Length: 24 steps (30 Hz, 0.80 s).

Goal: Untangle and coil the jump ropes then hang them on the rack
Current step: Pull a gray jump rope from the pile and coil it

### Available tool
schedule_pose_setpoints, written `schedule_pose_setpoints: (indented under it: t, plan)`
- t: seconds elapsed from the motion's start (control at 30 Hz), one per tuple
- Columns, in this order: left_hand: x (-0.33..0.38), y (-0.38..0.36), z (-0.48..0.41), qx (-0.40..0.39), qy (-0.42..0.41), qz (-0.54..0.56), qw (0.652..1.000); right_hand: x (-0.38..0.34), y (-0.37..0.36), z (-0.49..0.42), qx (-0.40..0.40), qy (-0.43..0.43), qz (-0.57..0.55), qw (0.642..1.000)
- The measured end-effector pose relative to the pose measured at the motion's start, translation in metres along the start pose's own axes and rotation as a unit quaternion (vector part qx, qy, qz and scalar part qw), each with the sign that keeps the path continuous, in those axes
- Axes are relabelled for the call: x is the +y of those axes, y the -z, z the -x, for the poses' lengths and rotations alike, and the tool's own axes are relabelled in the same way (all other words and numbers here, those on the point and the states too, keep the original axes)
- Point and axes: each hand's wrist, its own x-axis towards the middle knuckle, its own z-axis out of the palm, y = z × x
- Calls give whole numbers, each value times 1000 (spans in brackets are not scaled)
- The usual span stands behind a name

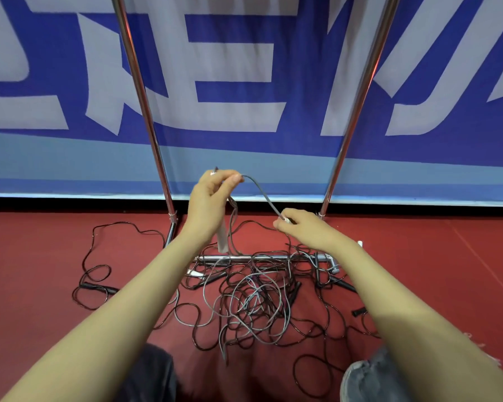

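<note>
Grey rope [262, 192] is pinched by the raised left hand [212, 198] and the lower right hand [299, 227]; the span slopes down rightward, the rest lies in the tangle [253, 300] beneath.

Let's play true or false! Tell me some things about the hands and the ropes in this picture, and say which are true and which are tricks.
1. The left hand and right hand both hold one grey rope. True.
2. The floor is green. False: it is red.
3. A heap of tangled ropes lies on the floor. True.
4. The right hand is held higher than the left hand. False: the left hand is the higher one.
5. The banner behind is blue and white. True.
</note>
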Motion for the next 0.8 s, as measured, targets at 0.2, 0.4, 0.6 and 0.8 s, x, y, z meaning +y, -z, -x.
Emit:
schedule_pose_setpoints:
  t: [0.2, 0.4, 0.6, 0.8]
  plan:
    - [-4, 18, -4, -64, 70, -63, 993, 18, 4, 3, 23, 3, -21, 1000]
    - [-49, 14, -12, -119, 246, -240, 931, 17, 10, -9, 100, -4, 29, 995]
    - [-53, 0, -22, -86, 185, -63, 977, 3, 5, -25, 77, -45, 4, 996]
    - [-48, -8, -29, -64, 210, 135, 966, -17, -11, -33, 50, -26, -224, 973]
